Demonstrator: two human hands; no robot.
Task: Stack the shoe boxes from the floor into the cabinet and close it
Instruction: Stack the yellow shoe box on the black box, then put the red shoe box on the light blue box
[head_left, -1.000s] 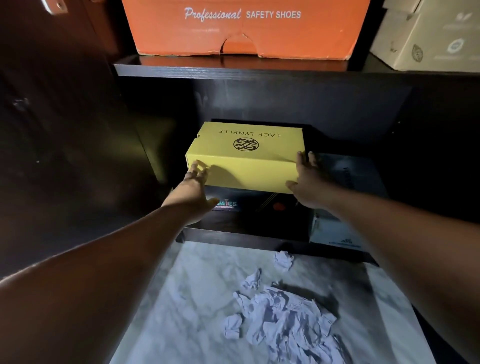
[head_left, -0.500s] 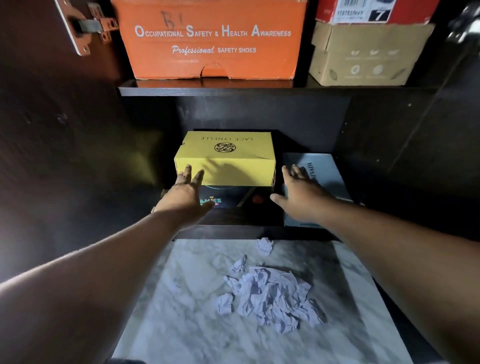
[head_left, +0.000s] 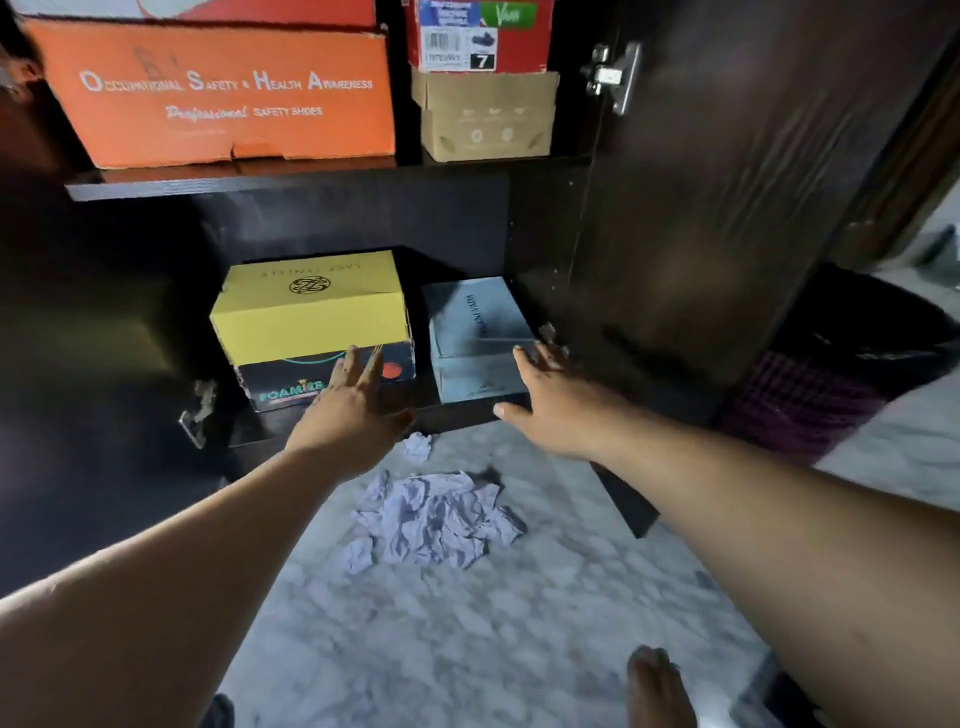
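Both of the person's hands are stretched out toward the open cabinet (head_left: 519, 218) and neither holds anything. The left hand (head_left: 353, 410) has its fingers straight and spread, hovering in front of the dark Foamies box (head_left: 291, 382) on the bottom shelf; whether it touches the box I cannot tell. The right hand (head_left: 556, 405) is likewise spread wide, thumb out to the side, in front of the pale grey-blue box (head_left: 475, 325) that sits just beside the stack, to its right. The yellow shoe box (head_left: 311, 306) rests squarely on top of the Foamies box, its logo lid facing up, at the left of the bottom shelf. On the shelf above stand a large orange safety-shoe box (head_left: 223, 98) and, to its right, a plain brown carton (head_left: 485, 117) with a red box (head_left: 478, 34) on top of it. The right cabinet door (head_left: 727, 208) stands swung open, its metal hinge (head_left: 613, 75) showing near the top. On the marble floor (head_left: 467, 623) just in front of the cabinet lies a heap of crumpled white paper (head_left: 436, 514). A dark bin (head_left: 852, 353) stands beyond the open door, and a bare foot (head_left: 657, 686) shows at the lower edge of the view.
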